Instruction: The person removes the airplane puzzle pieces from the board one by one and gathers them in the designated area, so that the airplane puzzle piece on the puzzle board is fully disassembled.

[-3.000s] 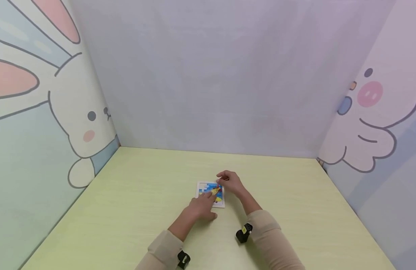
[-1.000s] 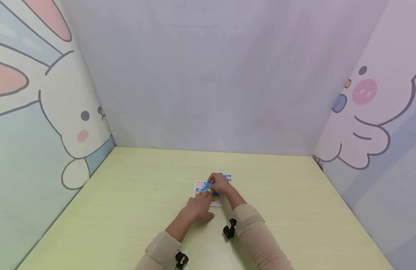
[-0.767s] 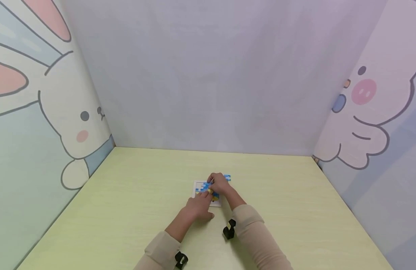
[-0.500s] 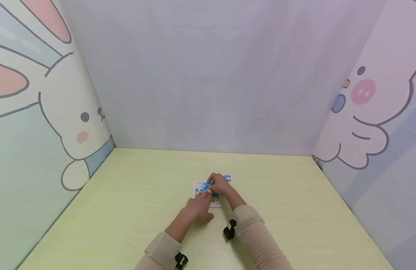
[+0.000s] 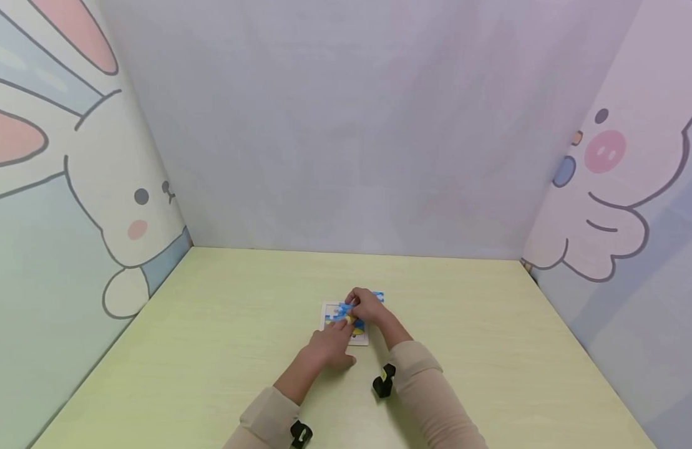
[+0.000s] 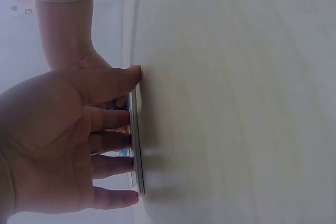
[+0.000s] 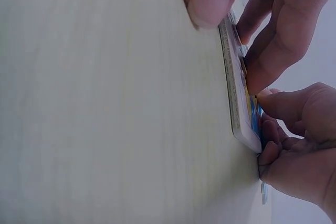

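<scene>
A small jigsaw puzzle (image 5: pixel 343 310) with a blue and yellow picture lies in a white frame (image 5: pixel 359 342) on the table. My left hand (image 5: pixel 331 347) reaches over its near left part, fingers extended with their tips on the pieces. Its thumb is spread beside the near edge, as the left wrist view shows. At the upper right of the puzzle my right hand (image 5: pixel 366 305) has its fingers curled, thumb and fingers pinching at a piece that they mostly hide. In the right wrist view, the right thumb (image 7: pixel 286 103) comes close to the left fingertips.
A loose blue puzzle piece (image 5: pixel 378 297) lies on the table just past my right hand. The pale yellow tabletop (image 5: pixel 256 293) runs back to a plain light wall (image 5: pixel 346 137). Cartoon-printed side walls stand left and right. Black wrist cameras hang under both sleeves.
Over three seconds my right hand has shifted left onto the puzzle's upper right part, and the loose blue piece has come into view beside it. My left hand has stayed on the puzzle.
</scene>
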Available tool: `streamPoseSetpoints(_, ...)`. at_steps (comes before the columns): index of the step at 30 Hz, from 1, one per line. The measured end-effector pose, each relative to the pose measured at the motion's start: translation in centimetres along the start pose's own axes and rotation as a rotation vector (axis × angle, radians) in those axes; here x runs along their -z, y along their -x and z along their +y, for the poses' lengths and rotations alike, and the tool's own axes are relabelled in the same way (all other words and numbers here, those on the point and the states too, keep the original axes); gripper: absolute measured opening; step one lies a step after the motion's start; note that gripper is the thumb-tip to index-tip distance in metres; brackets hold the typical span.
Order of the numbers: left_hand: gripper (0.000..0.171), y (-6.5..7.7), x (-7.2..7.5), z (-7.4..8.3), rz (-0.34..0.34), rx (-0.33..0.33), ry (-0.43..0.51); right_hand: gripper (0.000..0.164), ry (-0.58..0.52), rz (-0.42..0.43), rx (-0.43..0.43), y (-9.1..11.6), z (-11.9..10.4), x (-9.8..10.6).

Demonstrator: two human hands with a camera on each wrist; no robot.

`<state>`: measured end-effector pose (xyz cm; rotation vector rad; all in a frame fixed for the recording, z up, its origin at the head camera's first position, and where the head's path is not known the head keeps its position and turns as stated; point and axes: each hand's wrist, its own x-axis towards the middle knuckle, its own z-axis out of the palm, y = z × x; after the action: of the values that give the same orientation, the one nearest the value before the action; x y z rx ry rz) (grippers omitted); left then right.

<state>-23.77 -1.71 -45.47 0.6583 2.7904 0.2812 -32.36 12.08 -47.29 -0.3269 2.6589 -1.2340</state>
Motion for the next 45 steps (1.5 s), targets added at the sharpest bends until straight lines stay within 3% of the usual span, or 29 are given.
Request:
streamPoseSetpoints(10, 0.071, 0.2, 0.2, -0.1, -0.002, 0.005, 0.004, 0.013, -0.109, 0.035, 0.003, 0.1, 0.2, -0.3)
streamPoseSetpoints(26, 0.071, 0.2, 0.1, -0.2, 0.004, 0.0, -0.011, 0.013, -0.037, 0.021, 0.025, -0.2, 0.4, -0.4)
streamPoseSetpoints(39, 0.07, 0.3, 0.2, -0.1, 0.022, -0.009, -0.004, 0.005, -0.041, -0.001, 0.053, -0.3, 0.8, 0.1)
streamPoseSetpoints(45, 0.069, 0.4, 0.3, 0.1, 0.016, -0.007, 0.0, 0.004, -0.104, -0.029, 0.064, -0.3, 1.1, 0.5)
